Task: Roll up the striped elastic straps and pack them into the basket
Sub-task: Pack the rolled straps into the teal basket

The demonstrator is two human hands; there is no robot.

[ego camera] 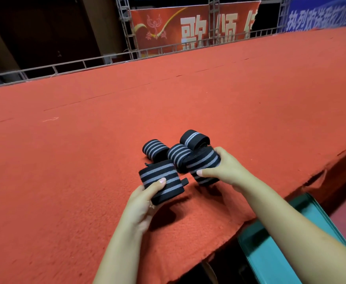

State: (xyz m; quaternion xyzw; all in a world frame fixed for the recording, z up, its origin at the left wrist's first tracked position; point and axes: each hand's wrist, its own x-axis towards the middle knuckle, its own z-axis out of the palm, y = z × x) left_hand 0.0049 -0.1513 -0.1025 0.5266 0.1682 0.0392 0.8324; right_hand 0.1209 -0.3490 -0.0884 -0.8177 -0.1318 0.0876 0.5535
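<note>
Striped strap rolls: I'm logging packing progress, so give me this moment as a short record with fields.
surface: red felt table
rolls in view: five
left hand: grips one roll
right hand: grips another roll
loose rolls: three behind the hands, at and
basket: teal container beside the table's near edge, lower right; no roll visible in it
</note>
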